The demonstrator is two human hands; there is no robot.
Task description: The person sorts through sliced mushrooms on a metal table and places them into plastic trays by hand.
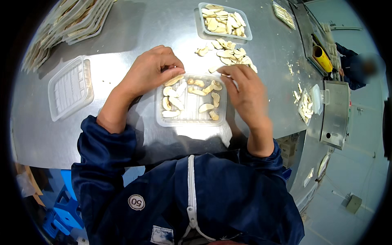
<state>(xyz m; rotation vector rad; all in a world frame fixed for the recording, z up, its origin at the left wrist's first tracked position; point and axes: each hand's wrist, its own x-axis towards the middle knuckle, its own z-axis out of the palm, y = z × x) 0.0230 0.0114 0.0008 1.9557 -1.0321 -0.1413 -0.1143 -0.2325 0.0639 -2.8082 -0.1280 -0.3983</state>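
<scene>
A clear plastic tray [191, 123] lies before me with pale, mushroom-like slices laid along its left and right sides. My left hand [156, 67] is over its far left corner, thumb and fingertips close together just above a slice [174, 80]; whether it grips that slice is unclear. At the far right corner is my right hand [245, 88], its fingertips bent near the rim and beside another slice [214, 69]; its grip is hidden. Beyond it, loose slices [234, 55] form a pile on the metal table, below a second tray [249, 33] full of slices.
An empty plastic tray [51, 101] stands tilted at left. Stacked filled trays [104, 24] rise behind it. At right are a small filled tray [305, 107], a yellow cylinder [322, 58] and a metal box [334, 113]. Another person [352, 65] is farther right.
</scene>
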